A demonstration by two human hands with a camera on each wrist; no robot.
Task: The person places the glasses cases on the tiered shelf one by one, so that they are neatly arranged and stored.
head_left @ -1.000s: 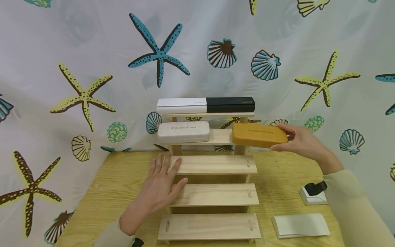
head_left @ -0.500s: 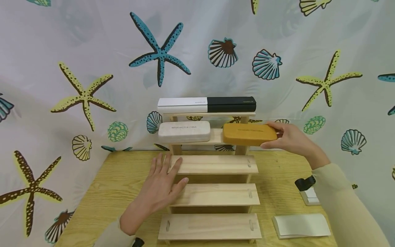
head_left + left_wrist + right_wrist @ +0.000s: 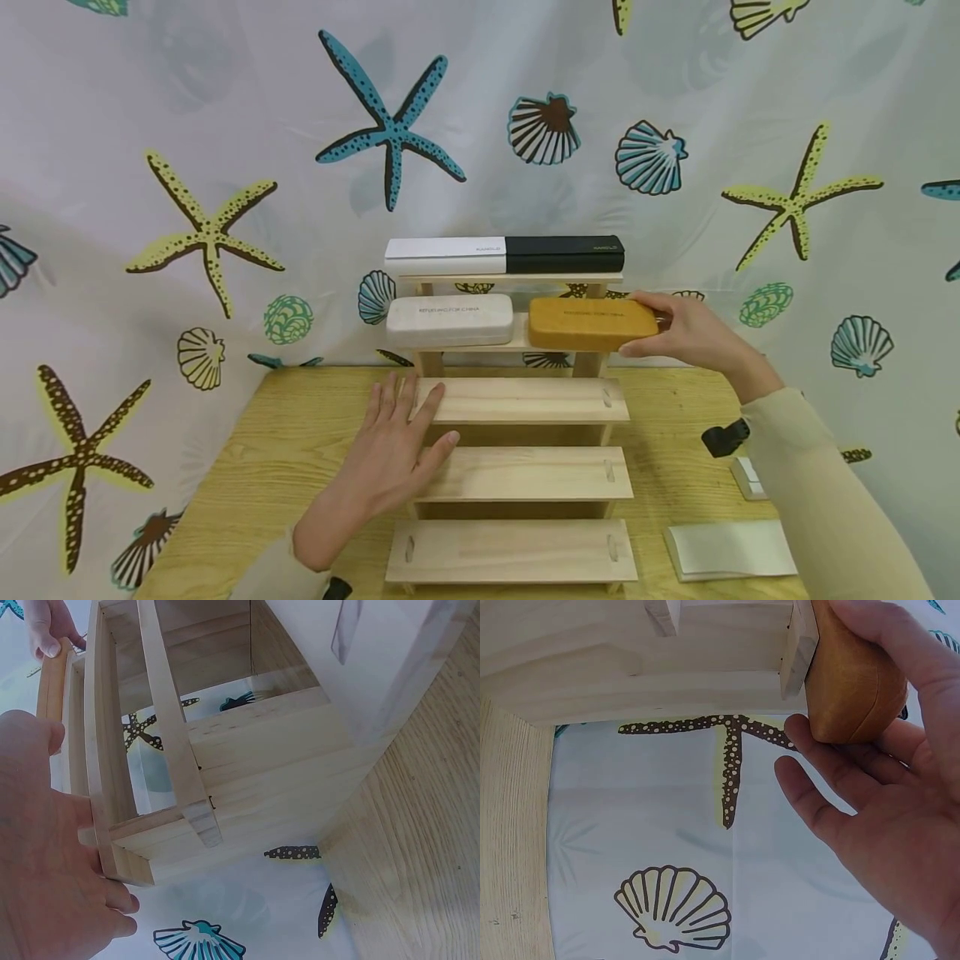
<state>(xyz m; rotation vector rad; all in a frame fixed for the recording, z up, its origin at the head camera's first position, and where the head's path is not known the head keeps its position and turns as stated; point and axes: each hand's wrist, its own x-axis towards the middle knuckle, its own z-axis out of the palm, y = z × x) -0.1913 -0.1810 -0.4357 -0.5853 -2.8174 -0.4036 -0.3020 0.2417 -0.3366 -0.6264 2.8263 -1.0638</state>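
On the second tier from the top of a wooden stepped rack [image 3: 525, 475], an orange glasses case [image 3: 588, 325] lies to the right of a white glasses case [image 3: 450, 321], with a narrow gap between them. My right hand [image 3: 693, 333] grips the orange case by its right end, thumb in front and fingers behind. In the right wrist view, the case's end [image 3: 859, 682] sits between thumb and fingers, against the wood. My left hand [image 3: 397, 454] rests with spread fingers on the rack's left side, at the middle tier; the left wrist view shows fingers touching its frame.
A long white box [image 3: 446, 256] and a black box [image 3: 564, 255] lie end to end on the top tier. On the wooden table [image 3: 300, 467] at right are a white folded piece [image 3: 731, 550] and a small white block [image 3: 750, 479]. A patterned curtain [image 3: 465, 75] hangs behind.
The orange glasses case has slid left along its tier toward the white glasses case, with my right hand holding it. The left hand has stayed in place.
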